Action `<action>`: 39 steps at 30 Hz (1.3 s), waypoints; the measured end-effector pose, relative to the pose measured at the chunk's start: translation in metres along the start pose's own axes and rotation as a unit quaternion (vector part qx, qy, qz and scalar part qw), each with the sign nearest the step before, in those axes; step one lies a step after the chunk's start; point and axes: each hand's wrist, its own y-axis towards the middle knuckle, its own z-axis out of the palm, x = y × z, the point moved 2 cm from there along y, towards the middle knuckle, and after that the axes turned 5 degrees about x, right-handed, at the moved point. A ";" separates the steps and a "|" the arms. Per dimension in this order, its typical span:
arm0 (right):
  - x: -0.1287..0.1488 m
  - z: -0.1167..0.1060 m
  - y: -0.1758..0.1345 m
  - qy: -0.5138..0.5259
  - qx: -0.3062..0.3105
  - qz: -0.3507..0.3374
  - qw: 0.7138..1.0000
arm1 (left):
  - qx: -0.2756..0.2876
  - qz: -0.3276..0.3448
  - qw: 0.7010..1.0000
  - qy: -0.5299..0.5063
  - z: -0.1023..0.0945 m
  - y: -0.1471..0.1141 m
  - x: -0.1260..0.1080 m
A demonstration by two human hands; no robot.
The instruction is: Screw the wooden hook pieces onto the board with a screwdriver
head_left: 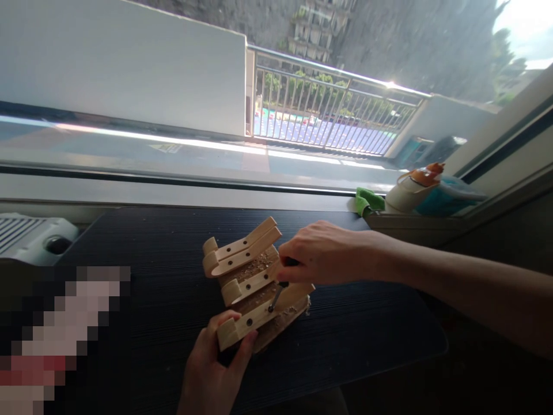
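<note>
My right hand [317, 253] is closed around the dark handle of a screwdriver [276, 297]. Its metal shaft slants down to a dark screw or hole in the nearest pale wooden piece [259, 314]. With thumb and fingers, my left hand [218, 357] grips the rounded left end of that same piece. Beyond it lie further wooden pieces [239, 253] of like shape, each with dark round screw spots. Between them is a brown board [280, 328] strewn with wood shavings [259, 264]. The screwdriver's handle is mostly hidden by my fingers.
All this rests on a black table [164, 288]. Along the window sill are a green cloth [369, 202] and a cream container [406, 193] with an orange top. A white slatted appliance [34, 236] stands at left. Outside the window is a metal railing [324, 104]. A pixelated patch covers the lower left.
</note>
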 end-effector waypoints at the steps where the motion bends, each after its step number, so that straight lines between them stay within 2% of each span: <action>1: 0.000 -0.001 -0.001 0.008 0.012 -0.014 1.000 | 0.000 -0.002 1.000 -0.005 0.000 0.000 0.000; 5: 0.003 -0.005 0.000 0.027 0.016 -0.043 0.999 | -0.003 -0.002 1.000 -0.019 0.000 -0.001 0.000; 8: 0.002 -0.002 0.004 0.004 -0.007 -0.008 1.000 | -0.002 0.001 1.000 -0.015 0.000 0.000 0.000; 10: 0.001 -0.001 0.004 -0.008 0.002 0.006 1.000 | -0.004 0.001 1.000 -0.009 -0.001 0.000 0.000; 12: 0.000 -0.002 0.002 0.000 0.012 -0.010 1.000 | -0.003 -0.003 1.000 -0.009 -0.001 0.000 -0.001; 16: 0.005 -0.006 -0.004 0.025 -0.003 -0.050 0.998 | 0.003 -0.005 1.000 -0.011 -0.001 -0.001 -0.002; 19: 0.007 -0.005 -0.004 0.019 -0.010 -0.031 0.999 | -0.003 0.008 1.000 -0.008 -0.001 -0.001 -0.002; 23: 0.003 -0.005 -0.004 -0.015 0.016 -0.003 1.000 | -0.012 0.021 1.000 0.005 -0.001 0.000 -0.002; 28: 0.004 -0.006 -0.003 0.003 -0.009 -0.057 0.998 | -0.002 0.032 0.999 0.010 0.000 -0.001 0.000; 31: 0.003 -0.002 0.000 -0.018 -0.016 -0.018 1.000 | -0.009 0.035 0.999 0.017 0.001 -0.001 0.000; 33: 0.002 -0.001 0.001 -0.020 0.006 0.001 1.000 | -0.011 0.038 0.999 0.024 0.000 -0.001 0.000; 35: 0.002 -0.003 0.001 -0.008 0.026 -0.015 1.000 | -0.018 0.045 0.999 0.024 0.000 -0.001 -0.001; 39: 0.005 -0.006 0.001 0.012 0.014 -0.048 0.999 | -0.015 0.052 0.998 0.018 -0.001 -0.001 -0.002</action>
